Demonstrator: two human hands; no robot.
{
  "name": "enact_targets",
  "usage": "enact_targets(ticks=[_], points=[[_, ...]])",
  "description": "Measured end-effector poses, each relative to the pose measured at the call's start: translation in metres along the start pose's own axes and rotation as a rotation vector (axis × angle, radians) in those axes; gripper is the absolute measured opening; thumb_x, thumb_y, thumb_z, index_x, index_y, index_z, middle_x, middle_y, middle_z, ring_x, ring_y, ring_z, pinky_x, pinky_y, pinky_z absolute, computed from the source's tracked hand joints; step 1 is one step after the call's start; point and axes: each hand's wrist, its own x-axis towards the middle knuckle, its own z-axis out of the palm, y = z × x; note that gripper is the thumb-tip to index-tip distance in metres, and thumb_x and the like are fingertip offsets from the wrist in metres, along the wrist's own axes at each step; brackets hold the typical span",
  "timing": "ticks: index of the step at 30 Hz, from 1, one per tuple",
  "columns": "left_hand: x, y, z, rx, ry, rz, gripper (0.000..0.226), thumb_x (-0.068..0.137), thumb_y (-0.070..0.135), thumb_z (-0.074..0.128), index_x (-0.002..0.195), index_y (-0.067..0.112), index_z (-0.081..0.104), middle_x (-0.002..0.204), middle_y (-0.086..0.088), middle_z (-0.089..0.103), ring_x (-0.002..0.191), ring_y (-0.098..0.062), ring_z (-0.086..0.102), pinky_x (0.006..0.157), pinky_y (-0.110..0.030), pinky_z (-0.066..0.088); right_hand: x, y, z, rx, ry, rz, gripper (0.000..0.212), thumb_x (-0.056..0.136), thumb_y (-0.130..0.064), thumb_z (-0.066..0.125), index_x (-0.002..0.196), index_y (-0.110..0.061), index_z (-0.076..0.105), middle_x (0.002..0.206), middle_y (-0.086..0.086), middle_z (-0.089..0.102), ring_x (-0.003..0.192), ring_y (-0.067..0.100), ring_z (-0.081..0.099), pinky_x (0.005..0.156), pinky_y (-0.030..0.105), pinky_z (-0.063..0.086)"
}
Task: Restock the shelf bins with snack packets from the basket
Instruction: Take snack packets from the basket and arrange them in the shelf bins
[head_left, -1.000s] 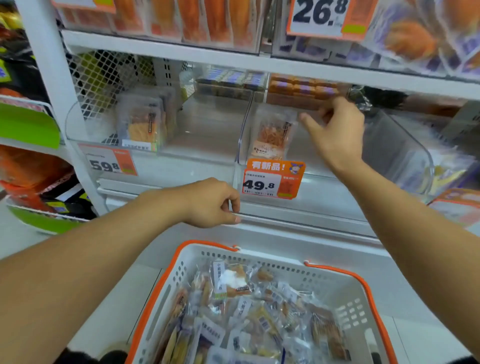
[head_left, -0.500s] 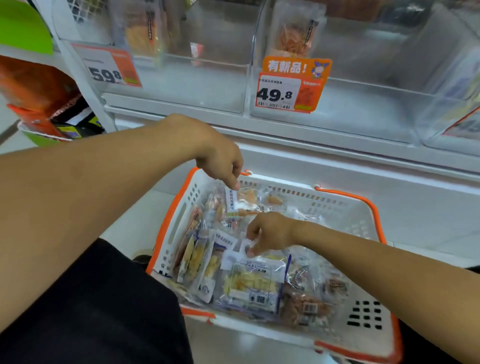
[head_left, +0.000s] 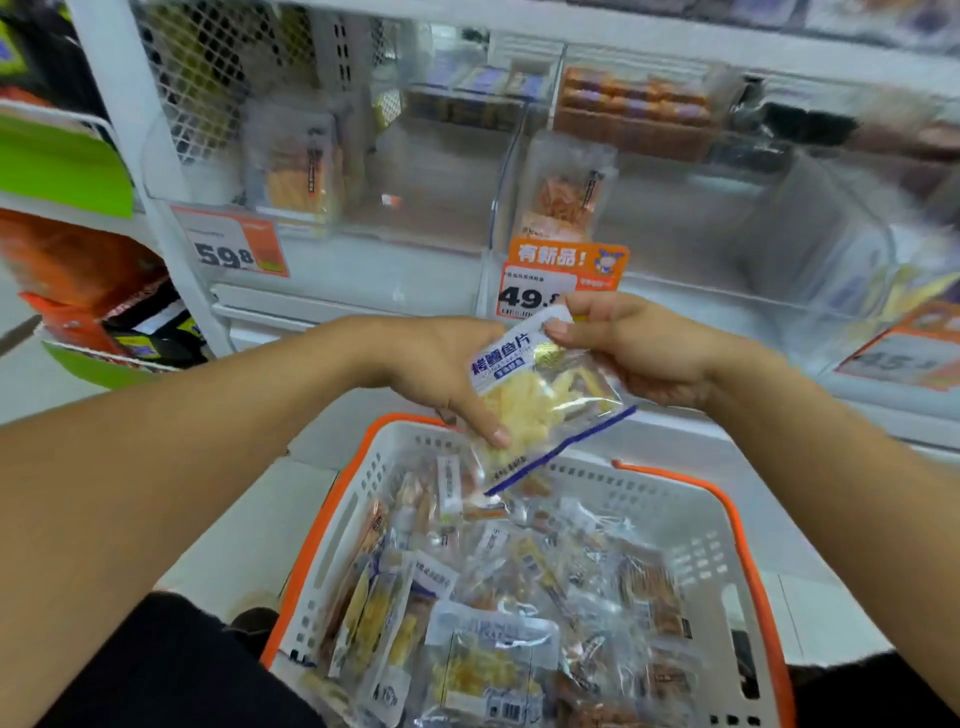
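Both hands raised above the basket (head_left: 332, 525), sharing one clear snack packet (head_left: 540, 395) of pale yellow strips with a white and blue label. Left hand (head_left: 441, 369) under and behind the packet's left side, thumb pressed on its front near the lower edge, fingers hidden behind the film; grip closed on the packet. Right hand (head_left: 639, 348) pinching the packet's top right corner between thumb and curled fingers, likewise closed on it. Packet tilted, blue-edged bottom hanging just over the basket's far rim, clear of the heap below. White basket with orange rim, low in the view, packed with more snack packets (head_left: 498, 597), clear bags of yellow and brown pieces lying at all angles. Beyond the hands, clear shelf bins (head_left: 441, 208): left bin with one upright packet of orange strips (head_left: 296, 166), middle bin with one upright packet of reddish pieces (head_left: 566, 192) at its front left. Price tag reading 59.8 (head_left: 228, 249) on the left bin's front, orange tag reading 49.8 (head_left: 556, 280) just behind the right hand's knuckles. Right bin blurred, contents unclear.
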Motion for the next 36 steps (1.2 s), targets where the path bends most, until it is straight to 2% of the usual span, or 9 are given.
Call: enact_targets(ticks=[4, 9, 14, 17, 20, 24, 28, 32, 36], points=[[0.002, 0.026, -0.010, -0.308, 0.275, 0.138, 0.042, 0.073, 0.005, 0.084, 0.108, 0.020, 0.066, 0.092, -0.008, 0.074, 0.077, -0.020, 0.068, 0.065, -0.035, 0.060, -0.019, -0.056, -0.028, -0.187, 0.095, -0.050, 0.054, 0.082, -0.039, 0.074, 0.115, 0.001, 0.059, 0.100, 0.015, 0.065, 0.079, 0.029, 0.053, 0.060, 0.031, 0.046], [0.017, 0.071, 0.007, -0.444, 0.521, 0.363, 0.038, 0.082, 0.001, 0.075, 0.113, 0.019, 0.065, 0.102, 0.000, 0.074, 0.087, -0.013, 0.070, 0.071, -0.025, 0.059, -0.086, -0.088, -0.058, -0.527, 0.164, -0.186, 0.022, 0.089, -0.012, 0.067, 0.109, -0.003, 0.065, 0.091, 0.011, 0.074, 0.080, 0.025, 0.073, 0.059, 0.035, 0.062], [0.061, 0.112, 0.029, -0.327, 0.514, 0.401, 0.050, 0.079, 0.017, 0.080, 0.117, 0.038, 0.054, 0.121, 0.014, 0.060, 0.109, -0.003, 0.061, 0.082, -0.019, 0.052, -0.168, -0.093, -0.126, -0.613, 0.602, -0.514, 0.010, 0.090, -0.001, 0.066, 0.089, -0.009, 0.071, 0.076, 0.001, 0.074, 0.072, 0.011, 0.070, 0.067, 0.027, 0.061], [0.094, 0.149, 0.034, -0.292, 0.580, 0.413, 0.041, 0.079, 0.016, 0.080, 0.108, 0.033, 0.057, 0.108, 0.012, 0.062, 0.094, -0.003, 0.065, 0.076, -0.022, 0.052, -0.220, -0.097, -0.186, -0.641, 0.884, -0.612, 0.018, 0.090, -0.003, 0.068, 0.084, -0.020, 0.069, 0.067, -0.018, 0.069, 0.064, -0.002, 0.062, 0.070, 0.020, 0.058], [0.130, 0.184, 0.044, -0.209, 0.556, 0.413, 0.034, 0.082, 0.013, 0.078, 0.107, 0.025, 0.058, 0.101, 0.005, 0.065, 0.083, -0.009, 0.067, 0.074, -0.023, 0.054, -0.244, -0.071, -0.235, -0.834, 1.060, -0.528, 0.004, 0.088, -0.007, 0.073, 0.088, -0.011, 0.073, 0.068, -0.014, 0.066, 0.058, -0.008, 0.058, 0.067, 0.021, 0.055], [0.168, 0.209, 0.057, -0.090, 0.556, 0.345, 0.035, 0.082, 0.017, 0.078, 0.104, 0.031, 0.056, 0.099, 0.005, 0.064, 0.083, -0.018, 0.066, 0.073, -0.026, 0.052, -0.230, -0.041, -0.269, -0.966, 0.950, -0.362, 0.015, 0.084, -0.006, 0.076, 0.080, -0.020, 0.073, 0.072, -0.002, 0.069, 0.063, 0.009, 0.062, 0.072, 0.042, 0.057], [0.182, 0.213, 0.061, -0.067, 0.580, 0.267, 0.040, 0.081, 0.009, 0.078, 0.112, 0.022, 0.056, 0.092, 0.008, 0.062, 0.075, -0.017, 0.062, 0.064, -0.017, 0.047, -0.186, -0.026, -0.279, -0.952, 0.779, -0.156, 0.007, 0.082, -0.009, 0.080, 0.081, -0.004, 0.074, 0.073, 0.014, 0.071, 0.062, 0.021, 0.069, 0.061, 0.032, 0.060], [0.186, 0.208, 0.058, -0.088, 0.575, 0.243, 0.040, 0.079, 0.012, 0.080, 0.110, 0.024, 0.059, 0.094, 0.006, 0.065, 0.082, -0.021, 0.065, 0.073, -0.028, 0.050, -0.159, -0.016, -0.283, -0.950, 0.789, -0.070, 0.019, 0.075, -0.016, 0.086, 0.090, -0.008, 0.078, 0.071, 0.001, 0.068, 0.061, 0.007, 0.064, 0.047, 0.007, 0.043], [0.184, 0.211, 0.058, -0.086, 0.554, 0.259, 0.039, 0.081, 0.016, 0.079, 0.114, 0.023, 0.059, 0.097, 0.006, 0.065, 0.079, -0.019, 0.065, 0.074, -0.030, 0.051, -0.156, -0.017, -0.280, -1.031, 0.859, -0.037, 0.023, 0.067, -0.030, 0.091, 0.068, -0.021, 0.071, 0.059, -0.010, 0.059, 0.057, 0.008, 0.056, 0.048, 0.016, 0.036]])
